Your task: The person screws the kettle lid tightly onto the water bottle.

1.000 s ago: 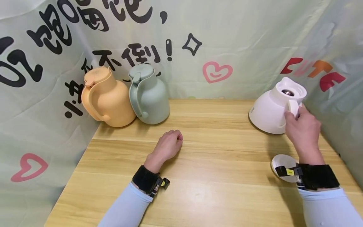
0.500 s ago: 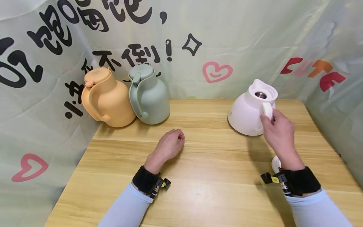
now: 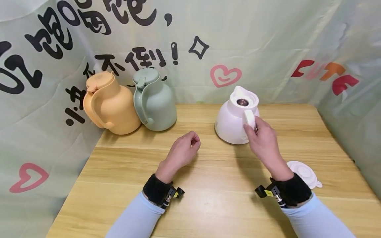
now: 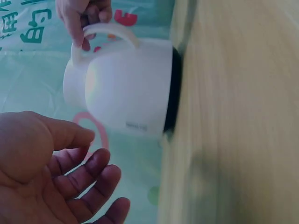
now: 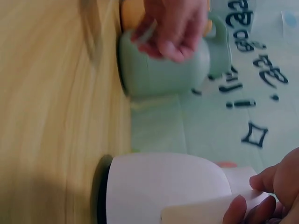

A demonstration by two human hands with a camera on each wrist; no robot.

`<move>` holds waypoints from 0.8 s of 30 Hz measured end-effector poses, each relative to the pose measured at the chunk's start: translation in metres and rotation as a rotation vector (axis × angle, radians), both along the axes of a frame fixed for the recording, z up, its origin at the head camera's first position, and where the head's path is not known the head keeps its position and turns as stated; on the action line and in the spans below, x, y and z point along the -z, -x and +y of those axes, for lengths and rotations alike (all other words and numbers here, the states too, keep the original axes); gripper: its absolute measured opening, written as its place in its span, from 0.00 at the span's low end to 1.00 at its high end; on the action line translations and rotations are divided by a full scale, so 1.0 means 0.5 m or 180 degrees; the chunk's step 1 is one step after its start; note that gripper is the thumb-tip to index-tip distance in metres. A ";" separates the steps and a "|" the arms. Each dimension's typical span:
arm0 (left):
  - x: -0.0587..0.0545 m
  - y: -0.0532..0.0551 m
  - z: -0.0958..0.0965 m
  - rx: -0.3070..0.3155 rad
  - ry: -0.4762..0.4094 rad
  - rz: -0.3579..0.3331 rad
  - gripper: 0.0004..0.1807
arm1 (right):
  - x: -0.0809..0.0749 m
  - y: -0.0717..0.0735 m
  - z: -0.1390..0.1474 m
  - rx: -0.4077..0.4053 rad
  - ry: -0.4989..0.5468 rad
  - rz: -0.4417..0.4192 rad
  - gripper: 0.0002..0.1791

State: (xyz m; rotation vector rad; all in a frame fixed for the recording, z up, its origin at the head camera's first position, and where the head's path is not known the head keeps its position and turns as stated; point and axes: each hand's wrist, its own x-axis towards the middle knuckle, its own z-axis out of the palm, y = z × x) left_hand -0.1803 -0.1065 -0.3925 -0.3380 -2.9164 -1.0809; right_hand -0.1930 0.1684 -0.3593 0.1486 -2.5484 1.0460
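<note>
My right hand grips the handle of a white thermos jug, its fingers curled round it. The jug is upright, its top uncovered, with a dark round mouth showing. Whether its dark base touches the table or hovers just over it, I cannot tell. My left hand holds nothing; in the left wrist view its fingers are loosely curled, apart from the jug. A round white lid with a small tab lies on the table beside my right wrist, partly covered by it.
An orange thermos jug and a grey-green thermos jug stand side by side at the back left, both lidded. Printed cloth walls close off the back and sides of the wooden table.
My right hand has carried the white jug leftward along the back of the table, exposing more of the lid. My left hand has shifted slightly to the right.
</note>
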 end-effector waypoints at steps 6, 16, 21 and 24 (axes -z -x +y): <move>-0.015 0.002 0.027 -0.0055 -0.0496 0.0042 0.06 | -0.001 -0.019 -0.062 -0.0342 0.0015 -0.0132 0.16; -0.035 -0.004 0.057 0.0019 -0.1431 -0.0114 0.26 | 0.000 -0.054 -0.124 -0.1087 0.0287 -0.0419 0.17; -0.038 -0.008 0.055 0.0095 -0.1438 -0.0123 0.28 | 0.010 -0.065 -0.138 -0.1119 -0.0066 -0.0043 0.16; -0.036 -0.009 0.057 0.0184 -0.1493 -0.0133 0.31 | 0.013 -0.068 -0.141 -0.1096 -0.0086 0.0067 0.15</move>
